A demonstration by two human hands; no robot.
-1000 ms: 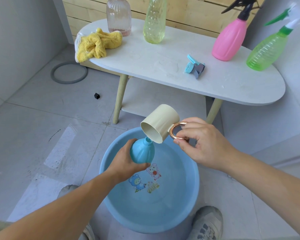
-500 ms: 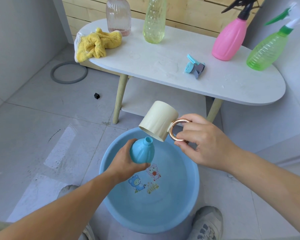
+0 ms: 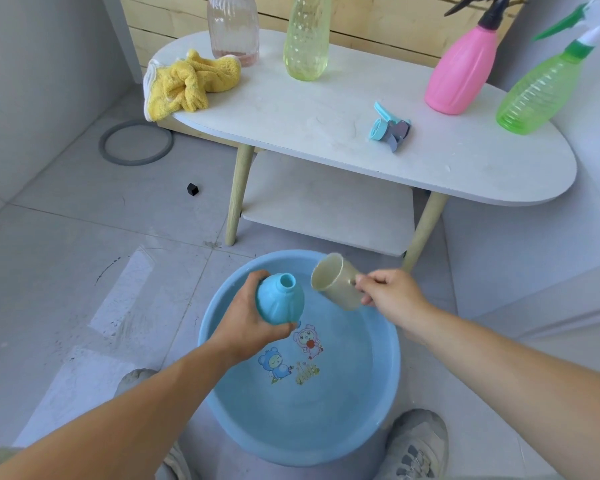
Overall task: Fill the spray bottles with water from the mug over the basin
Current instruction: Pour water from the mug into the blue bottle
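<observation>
Cream mug [image 3: 336, 282] swings down, clear of the blue spray bottle [image 3: 279, 303].
The right hand [image 3: 390, 292] pinches its handle and the left hand [image 3: 245, 325] grips the bottle over the basin [image 3: 361, 410]; this pour looks finished.

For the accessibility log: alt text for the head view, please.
Over a blue basin, the left hand holds an uncapped blue spray bottle; the right hand holds a cream mug tipped toward its open neck. Behind, a white table carries a pink spray bottle, a green spray bottle and a yellow cloth.
</observation>
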